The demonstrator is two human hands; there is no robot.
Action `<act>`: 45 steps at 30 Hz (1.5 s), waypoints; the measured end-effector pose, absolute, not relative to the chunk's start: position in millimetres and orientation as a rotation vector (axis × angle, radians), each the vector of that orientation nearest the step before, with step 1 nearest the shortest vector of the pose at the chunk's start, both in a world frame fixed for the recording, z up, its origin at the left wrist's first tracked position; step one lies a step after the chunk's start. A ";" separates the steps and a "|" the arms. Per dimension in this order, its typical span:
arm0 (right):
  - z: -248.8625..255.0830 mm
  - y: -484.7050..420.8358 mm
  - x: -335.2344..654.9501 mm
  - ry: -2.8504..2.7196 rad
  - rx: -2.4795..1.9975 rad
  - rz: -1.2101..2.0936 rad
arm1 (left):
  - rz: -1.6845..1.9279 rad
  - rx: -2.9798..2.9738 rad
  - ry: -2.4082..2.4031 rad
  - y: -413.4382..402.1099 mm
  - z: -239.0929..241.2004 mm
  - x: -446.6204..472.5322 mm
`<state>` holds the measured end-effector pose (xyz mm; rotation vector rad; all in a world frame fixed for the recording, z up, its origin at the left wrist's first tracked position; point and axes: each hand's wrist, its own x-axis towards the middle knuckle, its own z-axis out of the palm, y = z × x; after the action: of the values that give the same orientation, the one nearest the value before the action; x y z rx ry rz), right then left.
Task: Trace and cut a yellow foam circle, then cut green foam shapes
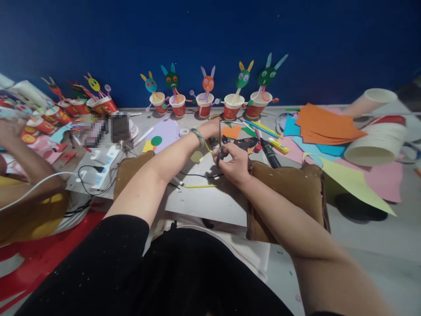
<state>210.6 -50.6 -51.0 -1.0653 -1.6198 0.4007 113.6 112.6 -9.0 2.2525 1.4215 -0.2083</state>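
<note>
My right hand [235,164] is closed round the dark handles of a pair of scissors [220,134], whose blades point away from me. Just left of the blades is my left hand [210,130], with a bracelet [198,137] at its wrist. Its fingers look curled, but what they hold is hidden. An orange paper piece [231,131] lies beyond the scissors. Below my hands, a pale yellow paper circle [197,156] and a thin yellow strip [200,186] rest on the white table [204,204]. A glue gun [245,144] lies right of the scissors.
Several red paper cups [204,107] with paper rabbit-like figures line the blue wall. Brown cushions [286,188] lie under my forearms. Orange sheets [325,125] and stacked cups [378,140] are at right. At left are a power strip [103,169] and another person's arm [29,162].
</note>
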 end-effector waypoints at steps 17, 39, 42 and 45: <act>-54.8 -50.2 209.3 -1.712 -0.969 0.335 | -0.035 2.204 1.513 116.0 0.4 110.4; -52.4 -44.3 217.2 -1.438 -1.092 0.511 | 0.875 1.571 1.314 76.6 29.4 42.1; -50.8 -42.0 217.1 -1.315 -1.131 0.620 | 0.935 1.345 1.188 46.0 25.9 30.0; -49.2 -39.6 217.2 -1.213 -1.162 0.704 | 0.933 1.164 1.143 20.7 17.7 23.9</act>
<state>217.2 -39.6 -49.2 -1.1615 -1.2132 0.7035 23.9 20.7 17.7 1.1643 1.1435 0.9330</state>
